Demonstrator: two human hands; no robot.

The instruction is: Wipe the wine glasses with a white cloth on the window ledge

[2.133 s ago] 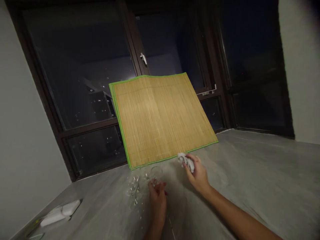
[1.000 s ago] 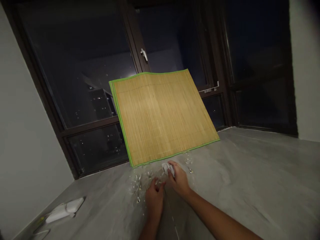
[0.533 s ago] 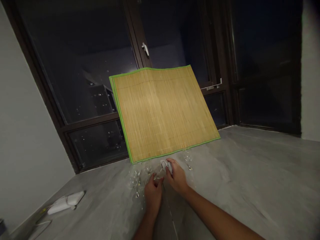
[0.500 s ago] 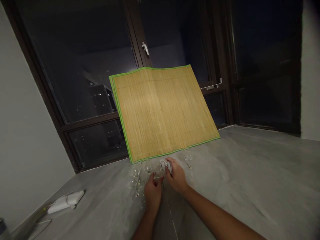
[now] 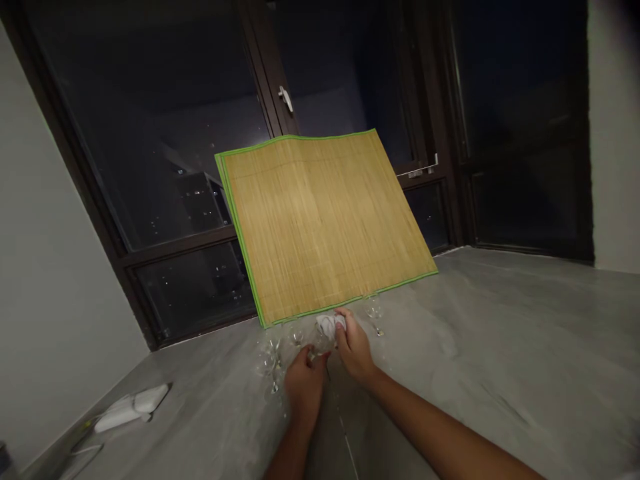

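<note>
Lower centre of the frame, hands close together: the left hand (image 5: 304,388) pinches a clear glass (image 5: 321,343), seemingly to steady it, while the right hand (image 5: 355,347) grips a white cloth (image 5: 327,325) against its bowl, likely cushioning contact. Other glasses (image 5: 267,361) sit left, apparently leaving finger room.

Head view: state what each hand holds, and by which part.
The right hand pinches the white cloth by its right side. The left hand holds a clear glass; by which part is too faint to tell.
</note>
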